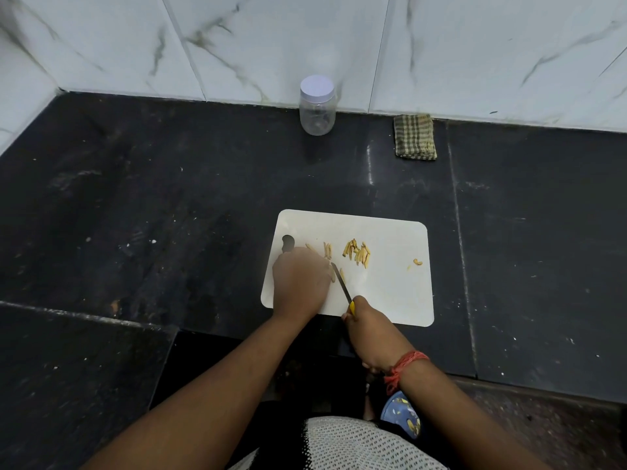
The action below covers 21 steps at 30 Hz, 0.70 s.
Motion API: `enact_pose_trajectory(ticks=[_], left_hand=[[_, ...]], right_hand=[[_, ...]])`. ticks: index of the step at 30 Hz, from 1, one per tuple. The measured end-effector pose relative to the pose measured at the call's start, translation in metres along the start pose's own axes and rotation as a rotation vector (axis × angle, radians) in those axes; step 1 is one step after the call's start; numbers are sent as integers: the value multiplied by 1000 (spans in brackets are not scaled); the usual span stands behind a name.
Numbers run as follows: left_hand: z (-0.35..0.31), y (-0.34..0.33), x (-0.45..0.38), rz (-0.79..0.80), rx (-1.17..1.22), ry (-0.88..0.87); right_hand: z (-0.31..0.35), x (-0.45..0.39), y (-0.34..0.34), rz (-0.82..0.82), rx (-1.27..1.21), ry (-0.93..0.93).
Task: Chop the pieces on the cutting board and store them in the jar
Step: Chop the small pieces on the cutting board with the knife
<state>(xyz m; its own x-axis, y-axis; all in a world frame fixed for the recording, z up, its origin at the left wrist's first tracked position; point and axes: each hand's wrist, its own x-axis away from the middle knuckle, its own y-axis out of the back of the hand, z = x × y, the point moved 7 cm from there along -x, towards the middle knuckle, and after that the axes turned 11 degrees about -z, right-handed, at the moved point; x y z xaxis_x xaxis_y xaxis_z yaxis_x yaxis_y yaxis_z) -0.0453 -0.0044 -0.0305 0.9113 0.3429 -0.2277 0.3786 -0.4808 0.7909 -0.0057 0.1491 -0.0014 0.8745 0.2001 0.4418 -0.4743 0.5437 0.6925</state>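
A white cutting board (390, 286) lies on the dark counter. Several yellowish slivers (358, 254) lie in a loose heap near its middle, a few more (327, 250) sit by my left hand, and one curled piece (418, 262) lies near the right edge. My left hand (300, 278) rests knuckles-up on the board's left part, fingers bent over pieces that are mostly hidden beneath it. My right hand (368, 329) grips the yellow handle of a small knife (341, 283), whose blade touches the board just right of my left fingers. A clear plastic jar (317, 106) with its pale lid on stands against the back wall.
A folded checked cloth (414, 137) lies at the back, right of the jar. White marble-patterned tiles rise behind the counter. The counter's front edge (237, 330) steps inward in front of my body. A red thread band circles my right wrist.
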Motion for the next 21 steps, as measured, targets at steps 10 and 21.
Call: enact_pose_trajectory(ticks=[10,21], left_hand=[[0,-2,-1,-2,-37,-15],[1,0,0,-29,-10,-15]], right_hand=[[3,-2,-5,-14,-2,2],[6,-2,-10,-57,36,5]])
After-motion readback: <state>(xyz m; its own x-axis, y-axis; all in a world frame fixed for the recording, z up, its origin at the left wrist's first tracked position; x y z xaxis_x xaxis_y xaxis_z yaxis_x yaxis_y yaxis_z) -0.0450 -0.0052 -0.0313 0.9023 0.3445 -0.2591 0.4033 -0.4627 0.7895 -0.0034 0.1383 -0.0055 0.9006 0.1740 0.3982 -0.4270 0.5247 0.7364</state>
